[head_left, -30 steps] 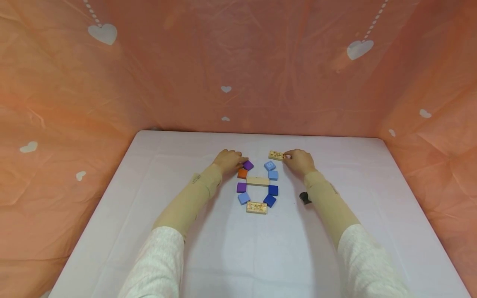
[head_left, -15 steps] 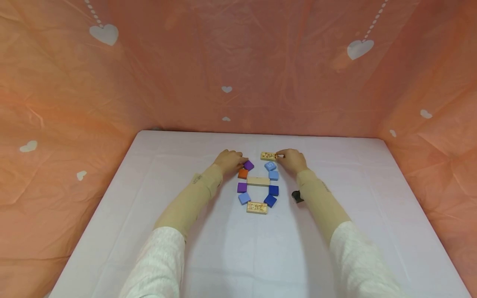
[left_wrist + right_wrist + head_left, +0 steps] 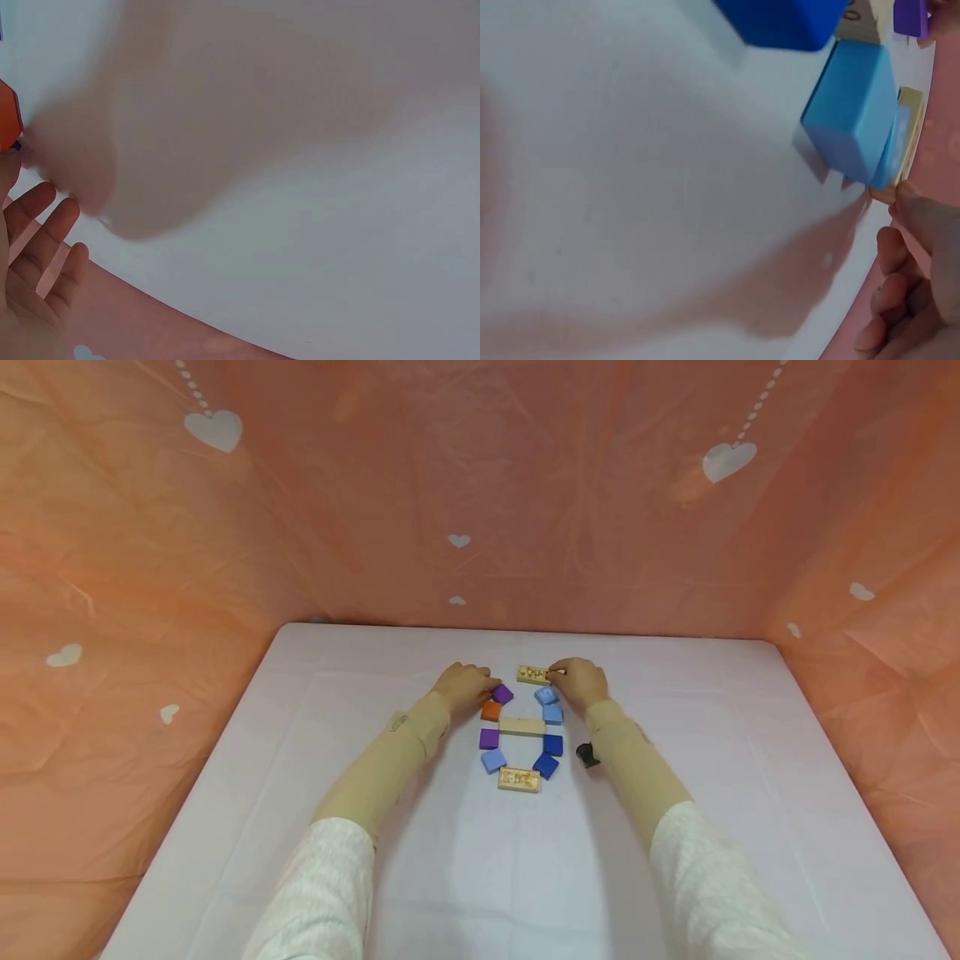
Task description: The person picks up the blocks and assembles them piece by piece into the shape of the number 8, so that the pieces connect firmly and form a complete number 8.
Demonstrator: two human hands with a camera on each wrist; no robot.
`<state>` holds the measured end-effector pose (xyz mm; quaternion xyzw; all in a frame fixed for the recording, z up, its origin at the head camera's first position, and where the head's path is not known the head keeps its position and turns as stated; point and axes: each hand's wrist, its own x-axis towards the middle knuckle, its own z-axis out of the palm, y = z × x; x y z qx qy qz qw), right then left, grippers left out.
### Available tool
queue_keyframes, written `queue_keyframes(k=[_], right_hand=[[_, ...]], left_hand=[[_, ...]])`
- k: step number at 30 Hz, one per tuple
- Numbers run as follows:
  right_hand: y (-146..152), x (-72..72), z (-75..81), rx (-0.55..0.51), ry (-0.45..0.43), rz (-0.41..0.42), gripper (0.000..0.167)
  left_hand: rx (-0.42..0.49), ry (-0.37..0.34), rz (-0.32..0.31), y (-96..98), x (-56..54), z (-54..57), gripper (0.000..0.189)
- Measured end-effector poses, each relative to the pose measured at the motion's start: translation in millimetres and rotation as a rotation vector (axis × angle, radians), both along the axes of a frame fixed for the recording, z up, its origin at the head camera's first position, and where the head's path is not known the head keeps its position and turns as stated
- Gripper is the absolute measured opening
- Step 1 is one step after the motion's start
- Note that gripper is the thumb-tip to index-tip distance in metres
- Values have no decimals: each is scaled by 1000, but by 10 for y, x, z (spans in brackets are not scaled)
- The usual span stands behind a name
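Note:
In the head view my left hand (image 3: 462, 684) is at the far left of a ring of small blocks, pinching a purple block (image 3: 502, 694). An orange block (image 3: 491, 711) lies just below that one; the left wrist view catches its edge beside the thumb. My right hand (image 3: 582, 682) pinches the right end of a printed wooden block (image 3: 532, 674) between thumb and finger. This block lies level at the far side of the ring, just beyond a light blue block (image 3: 546, 695). In the right wrist view the thumb presses its near end, beside a tall-looking light blue block (image 3: 851, 109).
A plain wooden block (image 3: 522, 727) crosses the ring's middle. Another printed wooden block (image 3: 519, 779) closes the near side, next to dark blue blocks (image 3: 546, 766). A black object (image 3: 587, 755) lies beside the right sleeve. White-covered table (image 3: 480, 877); orange cloth walls (image 3: 525, 527) surround it.
My right hand has moved left with the printed wooden block, bringing it towards the purple block. The black object has shifted left along with the right forearm. The left hand stays in place.

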<state>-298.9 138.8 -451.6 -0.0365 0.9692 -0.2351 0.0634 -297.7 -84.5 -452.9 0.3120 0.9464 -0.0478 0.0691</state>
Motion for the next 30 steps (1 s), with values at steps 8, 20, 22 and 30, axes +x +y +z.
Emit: queue_keyframes(k=[8,20,22,30], right_hand=[[-65,3,-19,-34,1,-35,27],[-167,5,-36,-74,-1,0,26],[-171,2,-34,-64,4,1,26],[-168,3,-29,-78,-44,-7,26]], left_hand=[[12,-9,10,9,26,24,34],[7,-31,29,10,39,39,34],[5,-28,29,11,37,38,34],[10,-12,21,10,34,44,33]])
